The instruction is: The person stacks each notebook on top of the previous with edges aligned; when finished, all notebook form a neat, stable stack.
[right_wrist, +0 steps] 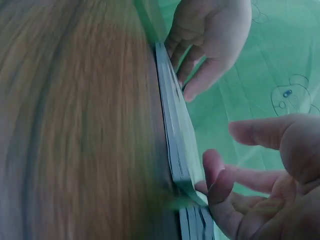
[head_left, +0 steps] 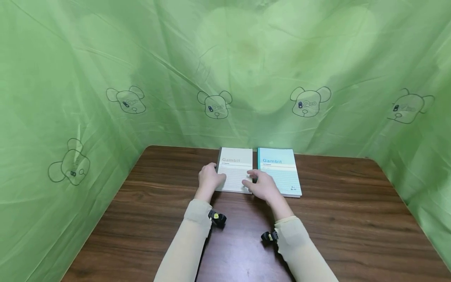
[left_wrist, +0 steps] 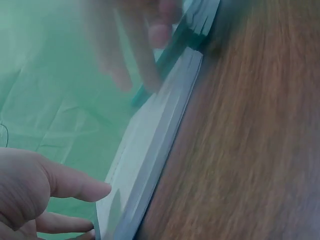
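A stack of grey-white "Gambit" notebooks (head_left: 235, 172) lies flat near the table's back edge. Just right of it lies a second stack of notebooks (head_left: 279, 168) with light blue covers. At the left edge of the grey-white stack is my left hand (head_left: 210, 178), fingers along its side and thumb over the cover. My right hand (head_left: 263, 185) is by the right edge of that stack, near the gap between the two, its thumb raised apart from loosely bent fingers. In the right wrist view, its fingertips (right_wrist: 214, 187) are by the stack's corner; exact contact is hard to tell.
The dark wood-grain table (head_left: 158, 203) carries both stacks. A green curtain (head_left: 169, 58) with drawn bear heads hangs behind the table and along its sides. Small black wrist cameras (head_left: 217, 218) sit on both sleeves, above the table top.
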A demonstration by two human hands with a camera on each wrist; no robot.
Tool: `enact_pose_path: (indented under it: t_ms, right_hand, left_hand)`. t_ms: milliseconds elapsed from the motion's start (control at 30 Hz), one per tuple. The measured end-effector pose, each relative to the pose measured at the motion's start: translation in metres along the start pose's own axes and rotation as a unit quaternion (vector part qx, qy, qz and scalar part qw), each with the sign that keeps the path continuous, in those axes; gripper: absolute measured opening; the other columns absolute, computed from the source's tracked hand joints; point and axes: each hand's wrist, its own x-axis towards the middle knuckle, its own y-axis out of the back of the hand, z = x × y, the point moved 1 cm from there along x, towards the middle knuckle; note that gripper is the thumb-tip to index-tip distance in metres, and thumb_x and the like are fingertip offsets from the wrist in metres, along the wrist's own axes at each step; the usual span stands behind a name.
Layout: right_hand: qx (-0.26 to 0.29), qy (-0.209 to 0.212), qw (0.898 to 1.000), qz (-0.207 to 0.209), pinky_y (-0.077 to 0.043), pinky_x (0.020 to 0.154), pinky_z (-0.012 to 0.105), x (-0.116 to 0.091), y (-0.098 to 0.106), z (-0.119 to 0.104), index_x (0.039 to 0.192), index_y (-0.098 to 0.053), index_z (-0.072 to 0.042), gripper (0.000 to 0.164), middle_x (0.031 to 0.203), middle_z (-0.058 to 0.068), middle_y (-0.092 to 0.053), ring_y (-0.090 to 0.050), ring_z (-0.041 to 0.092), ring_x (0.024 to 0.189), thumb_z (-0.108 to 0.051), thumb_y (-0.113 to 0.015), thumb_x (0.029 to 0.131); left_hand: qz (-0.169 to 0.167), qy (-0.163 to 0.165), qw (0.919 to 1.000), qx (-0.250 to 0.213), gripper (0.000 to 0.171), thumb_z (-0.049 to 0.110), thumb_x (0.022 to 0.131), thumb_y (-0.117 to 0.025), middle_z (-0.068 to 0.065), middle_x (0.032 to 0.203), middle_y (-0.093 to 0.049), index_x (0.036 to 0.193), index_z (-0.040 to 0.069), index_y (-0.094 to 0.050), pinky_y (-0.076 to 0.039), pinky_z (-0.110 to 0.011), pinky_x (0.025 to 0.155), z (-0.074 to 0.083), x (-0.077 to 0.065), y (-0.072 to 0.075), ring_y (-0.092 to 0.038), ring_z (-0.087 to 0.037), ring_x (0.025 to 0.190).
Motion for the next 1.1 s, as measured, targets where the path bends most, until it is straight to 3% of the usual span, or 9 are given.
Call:
enact_pose_path:
  t_ms: [233, 400, 500, 600, 667, 800, 1000, 1033, 1100]
  right_hand:
    - [-0.039, -0.031, 0.999, -0.006, -0.044, 0.118, 0.059, 0.003, -0.011, -0.011, 0.151, -0.059, 0.003, 0.059, 0.150, 0.029, -0.062, -0.055, 0.046, 0.143, -0.031, -0.073, 0.104]
    - [-0.031, -0.042, 0.999, -0.015, -0.045, 0.118, 0.060, 0.002, -0.012, -0.013, 0.152, -0.058, 0.001, 0.060, 0.151, 0.029, -0.061, -0.055, 0.046, 0.142, -0.032, -0.074, 0.104]
    - [-0.006, -0.043, 0.999, -0.012, -0.049, 0.113, 0.058, 0.002, -0.013, -0.013, 0.152, -0.059, 0.000, 0.059, 0.141, 0.027, -0.068, -0.070, 0.040, 0.123, -0.029, -0.075, 0.103]
    - [0.021, -0.048, 0.999, -0.007, -0.053, 0.107, 0.055, 0.002, -0.014, -0.013, 0.152, -0.058, 0.000, 0.060, 0.126, 0.025, -0.074, -0.080, 0.029, 0.092, -0.026, -0.077, 0.102]
    - [0.036, -0.052, 0.998, -0.005, -0.055, 0.103, 0.053, 0.001, -0.014, -0.014, 0.152, -0.058, 0.001, 0.060, 0.115, 0.023, -0.077, -0.079, 0.023, 0.079, -0.024, -0.077, 0.101]
    - [0.045, -0.055, 0.997, -0.003, -0.056, 0.100, 0.053, 0.000, -0.013, -0.015, 0.152, -0.058, 0.001, 0.060, 0.109, 0.020, -0.078, -0.078, 0.020, 0.077, -0.023, -0.078, 0.101]
    - [0.063, -0.047, 0.997, 0.001, -0.056, 0.102, 0.054, -0.002, -0.007, -0.017, 0.152, -0.058, 0.001, 0.058, 0.133, 0.025, -0.072, -0.078, 0.019, 0.079, -0.020, -0.077, 0.102]
    - [0.068, -0.048, 0.996, 0.005, -0.056, 0.103, 0.053, -0.003, -0.005, -0.018, 0.152, -0.059, 0.001, 0.058, 0.139, 0.026, -0.069, -0.078, 0.019, 0.079, -0.020, -0.078, 0.102]
    - [0.080, -0.048, 0.996, 0.009, -0.057, 0.102, 0.054, -0.004, -0.002, -0.018, 0.153, -0.058, 0.002, 0.057, 0.143, 0.028, -0.065, -0.079, 0.024, 0.082, -0.017, -0.077, 0.102]
  left_hand:
    - [0.001, 0.006, 1.0000, 0.004, 0.051, 0.018, 0.078, -0.074, -0.017, 0.121, -0.077, 0.125, -0.002, -0.077, -0.055, -0.053, 0.098, -0.026, 0.024, -0.022, -0.069, -0.040, 0.116]
    - [0.003, 0.007, 1.0000, 0.006, 0.051, 0.020, 0.078, -0.072, -0.015, 0.121, -0.077, 0.125, 0.000, -0.077, -0.055, -0.052, 0.098, -0.037, 0.033, -0.033, -0.069, -0.038, 0.116]
    - [0.002, 0.016, 0.9999, 0.003, 0.052, 0.021, 0.078, -0.071, -0.015, 0.121, -0.077, 0.125, 0.001, -0.077, -0.056, -0.052, 0.098, -0.039, 0.035, -0.035, -0.069, -0.038, 0.117]
    - [0.001, 0.021, 0.9998, 0.007, 0.052, 0.022, 0.079, -0.070, -0.015, 0.122, -0.077, 0.126, 0.002, -0.077, -0.056, -0.052, 0.098, -0.042, 0.037, -0.036, -0.069, -0.038, 0.118]
    - [0.000, 0.023, 0.9997, 0.010, 0.051, 0.023, 0.079, -0.070, -0.013, 0.122, -0.077, 0.126, 0.003, -0.078, -0.056, -0.051, 0.098, -0.042, 0.037, -0.036, -0.069, -0.038, 0.118]
    - [0.000, 0.027, 0.9996, 0.010, 0.049, 0.023, 0.081, -0.071, -0.011, 0.122, -0.078, 0.126, 0.005, -0.079, -0.056, -0.051, 0.098, -0.039, 0.036, -0.033, -0.069, -0.036, 0.119]
    - [0.009, 0.030, 0.9993, -0.022, 0.045, 0.018, 0.082, -0.071, -0.012, 0.115, -0.079, 0.124, 0.003, -0.079, -0.055, -0.052, 0.098, -0.016, 0.016, -0.012, -0.069, -0.039, 0.117]
    - [0.017, 0.018, 0.9993, -0.029, 0.044, 0.019, 0.082, -0.071, -0.010, 0.113, -0.080, 0.123, 0.004, -0.080, -0.055, -0.050, 0.096, -0.020, 0.017, -0.014, -0.070, -0.037, 0.115]
    - [0.017, 0.017, 0.9989, -0.040, 0.044, 0.015, 0.083, -0.070, -0.011, 0.111, -0.080, 0.124, 0.002, -0.078, -0.055, -0.050, 0.096, -0.012, 0.010, -0.005, -0.071, -0.037, 0.113]
